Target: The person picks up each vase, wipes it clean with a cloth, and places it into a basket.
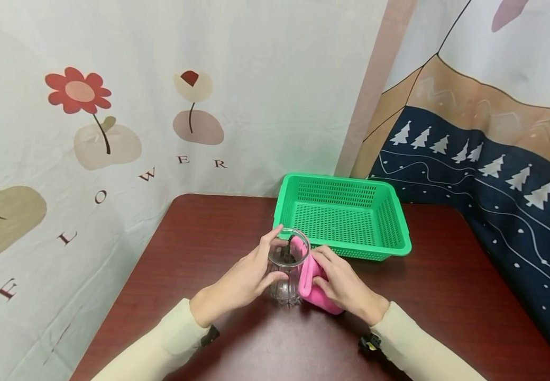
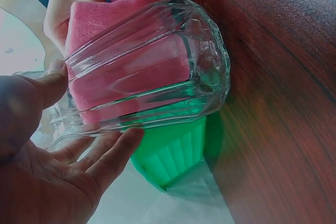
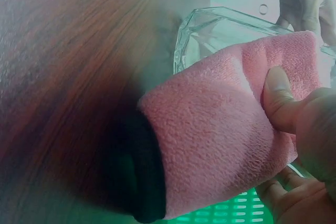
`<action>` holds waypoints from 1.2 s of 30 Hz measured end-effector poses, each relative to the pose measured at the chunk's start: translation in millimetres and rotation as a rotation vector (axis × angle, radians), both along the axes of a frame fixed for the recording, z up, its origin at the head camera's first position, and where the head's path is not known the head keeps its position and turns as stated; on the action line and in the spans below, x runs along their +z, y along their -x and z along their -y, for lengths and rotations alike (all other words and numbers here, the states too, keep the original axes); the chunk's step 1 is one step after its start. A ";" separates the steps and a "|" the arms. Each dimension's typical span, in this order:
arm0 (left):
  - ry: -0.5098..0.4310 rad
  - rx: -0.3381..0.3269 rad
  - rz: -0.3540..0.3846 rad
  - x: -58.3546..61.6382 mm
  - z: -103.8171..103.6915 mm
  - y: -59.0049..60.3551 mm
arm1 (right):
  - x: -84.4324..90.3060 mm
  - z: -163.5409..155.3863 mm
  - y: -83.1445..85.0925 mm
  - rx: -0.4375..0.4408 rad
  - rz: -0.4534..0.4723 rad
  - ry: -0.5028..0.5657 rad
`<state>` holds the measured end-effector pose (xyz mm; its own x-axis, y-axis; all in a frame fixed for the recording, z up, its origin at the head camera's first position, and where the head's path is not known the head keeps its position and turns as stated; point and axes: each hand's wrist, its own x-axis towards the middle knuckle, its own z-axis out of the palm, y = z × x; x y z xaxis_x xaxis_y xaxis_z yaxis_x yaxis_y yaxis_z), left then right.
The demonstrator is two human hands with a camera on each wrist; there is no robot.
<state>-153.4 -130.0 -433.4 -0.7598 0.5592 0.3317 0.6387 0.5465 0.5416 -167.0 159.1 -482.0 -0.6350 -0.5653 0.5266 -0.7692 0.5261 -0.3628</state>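
Our left hand [image 1: 251, 278] grips the glass [image 1: 288, 274] steady on the surface [image 1: 446, 296]; right hand [image 1: 344, 286] pinches pink cloth [image 1: 309, 280] against its side.

The wall cloth [image 1: 113, 106] reads "FLOWER" in scattered letters.

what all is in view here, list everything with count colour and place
glass: 1, clear ribbed, upright on the table in front of the basket, between both hands
cloth: 1, pink with a dark edge, pressed against the glass's right side, its top reaching over the rim
basket: 1, green slotted plastic, on the table behind the glass
table: 1, dark reddish wood
backdrop: pale cloth with flowers at left; dark blue with white trees at right
left hand: 1, holds the glass
right hand: 1, grips the cloth
sleeves: 2, cream, at the bottom edge
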 end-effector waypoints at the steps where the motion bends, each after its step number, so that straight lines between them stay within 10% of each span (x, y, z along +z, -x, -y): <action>1: -0.001 -0.001 -0.001 -0.2 0.0 0.1 | -0.6 -0.2 0.6 -0.001 -0.001 0.000; 36: -0.004 0.011 -0.016 -3.1 0.2 -0.6 | -20.7 -0.4 6.4 -0.033 0.173 -0.140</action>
